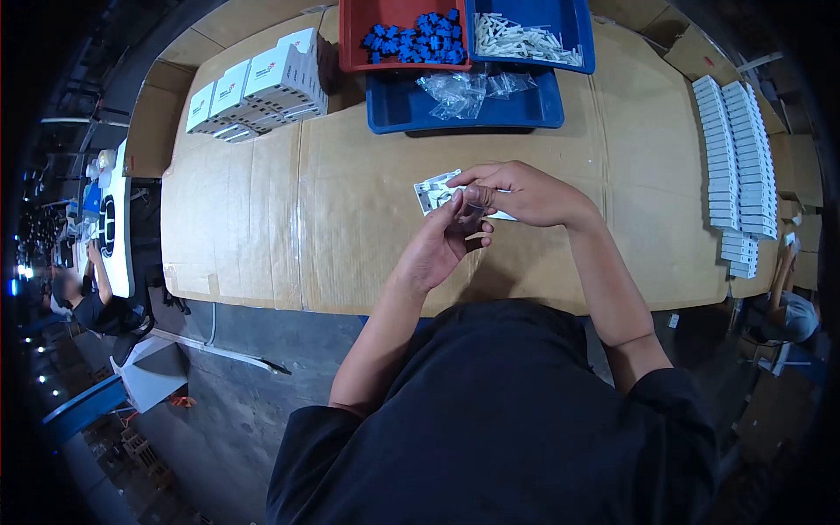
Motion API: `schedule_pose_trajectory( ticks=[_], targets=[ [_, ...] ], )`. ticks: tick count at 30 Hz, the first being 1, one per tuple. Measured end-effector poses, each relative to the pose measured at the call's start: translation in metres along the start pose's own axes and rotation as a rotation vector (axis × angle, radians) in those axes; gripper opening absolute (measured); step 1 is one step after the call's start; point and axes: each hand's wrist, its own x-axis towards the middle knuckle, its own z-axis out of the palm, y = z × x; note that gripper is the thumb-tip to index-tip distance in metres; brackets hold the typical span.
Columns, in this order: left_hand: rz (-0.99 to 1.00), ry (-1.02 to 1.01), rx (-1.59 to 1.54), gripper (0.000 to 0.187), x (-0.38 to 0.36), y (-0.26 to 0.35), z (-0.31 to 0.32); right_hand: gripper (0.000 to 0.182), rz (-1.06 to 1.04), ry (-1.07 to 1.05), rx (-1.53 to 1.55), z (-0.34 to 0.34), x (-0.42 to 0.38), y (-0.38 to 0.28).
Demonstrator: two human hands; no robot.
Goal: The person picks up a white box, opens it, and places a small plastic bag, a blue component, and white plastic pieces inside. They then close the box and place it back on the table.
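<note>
A white plastic housing (429, 194) with moulded recesses lies over the cardboard-covered table in front of me, partly hidden by my hands. My right hand (529, 194) arches over it from the right, its fingers closed around the near part, and a white edge shows below the palm. My left hand (437, 245) comes up from below with thumb and fingers pinched together, meeting the right fingertips beside the housing. Something small and see-through shows between the left fingers; I cannot tell what it is.
Beyond my hands stand a red bin (350, 58) of blue plastic pieces, a blue bin (588, 44) of slim white pieces and a blue tray (385, 112) with clear bags. White boxes (271, 74) are stacked left, white modules (722, 157) right. A person (96, 293) sits far left, another (792, 311) far right.
</note>
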Motion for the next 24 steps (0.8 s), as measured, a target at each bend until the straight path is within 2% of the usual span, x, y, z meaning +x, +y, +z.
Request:
schedule_pose_trajectory(
  ticks=[1, 4, 7, 10, 13, 16, 19, 23, 24],
  targets=[
    [0.007, -0.01, -0.008, 0.04, 0.002, -0.004, -0.007, 0.045, -0.017, 0.005, -0.046, 0.0, 0.0, -0.002],
    [0.009, -0.019, -0.013, 0.04, 0.004, -0.005, -0.01, 0.043, 0.185, -0.101, -0.031, 0.003, 0.003, -0.016],
    [0.01, -0.009, -0.004, 0.039, 0.004, -0.003, -0.005, 0.041, 0.165, -0.076, -0.015, 0.004, 0.005, -0.016],
    [-0.002, -0.032, -0.035, 0.036, 0.004, -0.001, -0.004, 0.044, 0.015, -0.025, 0.005, 0.002, 0.005, -0.002],
    [-0.011, -0.05, -0.056, 0.035, 0.003, 0.0, -0.007, 0.046, 0.074, -0.066, 0.03, 0.002, 0.007, 0.001],
    [-0.012, -0.016, -0.031, 0.035, 0.004, -0.002, -0.01, 0.048, 0.217, -0.193, 0.043, 0.002, 0.008, -0.005],
    [-0.01, -0.009, -0.032, 0.041, 0.006, -0.003, -0.01, 0.046, 0.078, -0.092, 0.111, -0.004, 0.005, 0.007],
    [-0.046, -0.023, -0.095, 0.051, 0.004, 0.001, -0.007, 0.032, -0.118, 0.133, -0.044, -0.06, 0.006, 0.024],
    [-0.056, -0.023, -0.118, 0.053, 0.002, 0.001, -0.008, 0.028, -0.062, 0.262, -0.097, -0.076, 0.011, 0.027]
  ],
)
